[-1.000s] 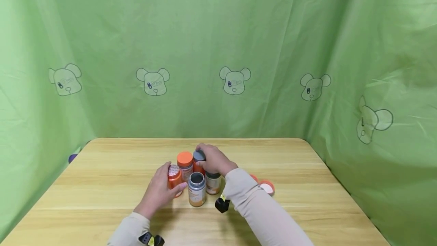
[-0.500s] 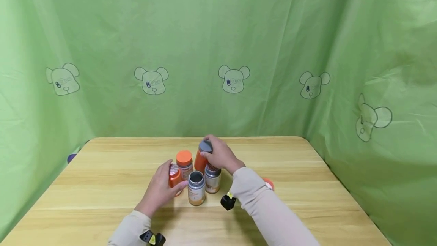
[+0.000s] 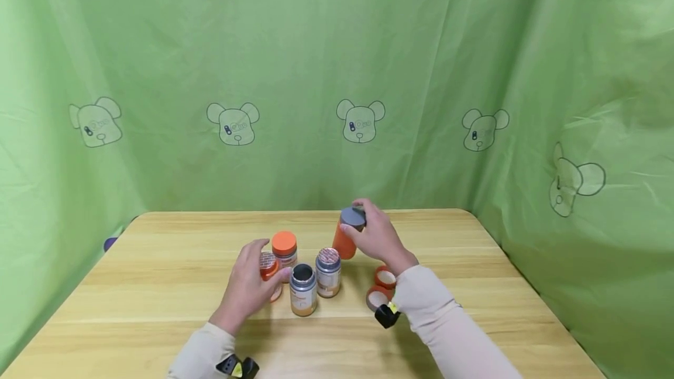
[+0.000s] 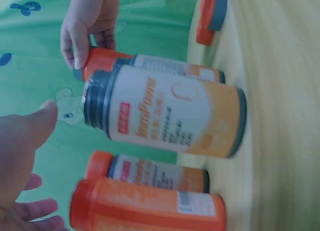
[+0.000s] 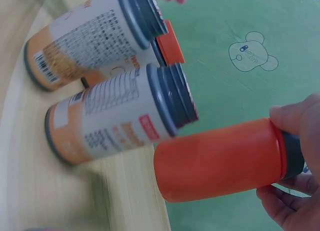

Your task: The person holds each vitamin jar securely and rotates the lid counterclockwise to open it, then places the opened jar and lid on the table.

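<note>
My right hand [image 3: 380, 240] grips an orange bottle [image 3: 344, 243] by its dark grey cap, fingers and thumb around the top. The bottle leans slightly, right of the others. My left hand [image 3: 248, 285] is spread beside an uncapped orange bottle [image 3: 267, 272] with a printed foil seal; its thumb and fingers stand apart in the left wrist view. Just right of that thumb is a grey-and-white bottle [image 3: 303, 298] with an uncovered dark mouth. Another grey-and-white bottle [image 3: 329, 279], foil-sealed, stands next to it. Behind them is a bottle with an orange cap [image 3: 284, 242].
Loose orange-and-grey caps [image 3: 378, 297] lie with their pale insides up, near my right wrist. The wooden table [image 3: 184, 262] ends at a green curtain [image 3: 300, 174] on the far side. A small black camera sits on each wrist.
My right hand has lifted the grey-capped orange bottle out of the group and carried it to the right. The loose caps have come into fuller view. My left hand has barely moved.
</note>
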Demonstrator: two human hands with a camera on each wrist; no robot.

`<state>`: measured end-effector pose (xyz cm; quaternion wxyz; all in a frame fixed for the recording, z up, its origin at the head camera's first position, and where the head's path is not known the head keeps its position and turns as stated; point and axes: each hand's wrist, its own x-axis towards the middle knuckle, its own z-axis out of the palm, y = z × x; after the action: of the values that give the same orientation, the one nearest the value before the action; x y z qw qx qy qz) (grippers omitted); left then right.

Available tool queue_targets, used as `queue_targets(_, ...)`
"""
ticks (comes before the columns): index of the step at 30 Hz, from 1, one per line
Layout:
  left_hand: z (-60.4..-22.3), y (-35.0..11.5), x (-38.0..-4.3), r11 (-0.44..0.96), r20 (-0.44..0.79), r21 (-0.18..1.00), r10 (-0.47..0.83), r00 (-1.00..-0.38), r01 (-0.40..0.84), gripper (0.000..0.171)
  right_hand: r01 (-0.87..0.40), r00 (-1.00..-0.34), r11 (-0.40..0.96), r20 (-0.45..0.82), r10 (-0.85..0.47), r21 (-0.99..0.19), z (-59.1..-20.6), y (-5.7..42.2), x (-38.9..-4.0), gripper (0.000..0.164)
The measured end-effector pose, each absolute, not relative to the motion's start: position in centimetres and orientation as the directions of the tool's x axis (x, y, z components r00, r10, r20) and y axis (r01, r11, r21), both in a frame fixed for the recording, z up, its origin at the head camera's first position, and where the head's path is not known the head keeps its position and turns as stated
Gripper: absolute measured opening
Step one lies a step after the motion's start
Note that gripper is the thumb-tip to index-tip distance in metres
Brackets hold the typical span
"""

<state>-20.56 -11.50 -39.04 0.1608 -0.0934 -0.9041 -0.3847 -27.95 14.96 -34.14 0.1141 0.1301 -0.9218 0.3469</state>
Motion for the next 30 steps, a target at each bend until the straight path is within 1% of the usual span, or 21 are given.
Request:
queue_targets(4,-38.3,-10.9,-20.2,0.676,0.479,0.637,0.031,-0.877,0.371,0.071,-0.338,-0.928,0.74,0.335,-0.16,-0.582,-34.3,16.0,-26.9,0.058)
queue_targets(8,-37.6,-10.1,-19.8,0.658,0.563,0.606,0.041,-0.825,0.447,0.068,-0.366,-0.916,0.74,0.357,-0.182,-0.565,-34.3,17.0,-25.9,0.057)
queue_targets(11,-37.1,-9.5,-19.5,0.637,0.613,0.587,0.053,-0.788,0.499,0.067,-0.421,-0.894,0.718,0.385,-0.227,-0.554,-34.2,17.6,-25.4,0.055)
queue_targets(14,-36.7,-9.0,-19.3,0.617,0.638,0.577,0.069,-0.767,0.536,0.066,-0.483,-0.868,0.681,0.404,-0.289,-0.551,-34.1,17.9,-25.1,0.049)
queue_targets(19,-36.5,-8.3,-19.2,0.581,0.638,0.578,0.117,-0.761,0.573,0.064,-0.546,-0.835,0.642,0.411,-0.365,-0.539,-33.9,17.8,-24.6,0.041)
queue_targets(24,-36.7,-7.7,-19.1,0.574,0.621,0.562,0.182,-0.762,0.595,0.064,-0.561,-0.825,0.634,0.42,-0.378,-0.532,-33.7,17.1,-23.8,0.039)
queue_targets(27,-36.7,-7.3,-18.9,0.574,0.574,0.571,0.231,-0.785,0.586,0.067,-0.544,-0.837,0.629,0.416,-0.357,-0.555,-33.7,16.7,-23.4,0.035)
queue_targets(30,-36.6,-6.8,-18.6,0.581,0.497,0.599,0.27,-0.825,0.551,0.073,-0.519,-0.853,0.62,0.398,-0.337,-0.588,-33.6,16.1,-22.8,0.032)
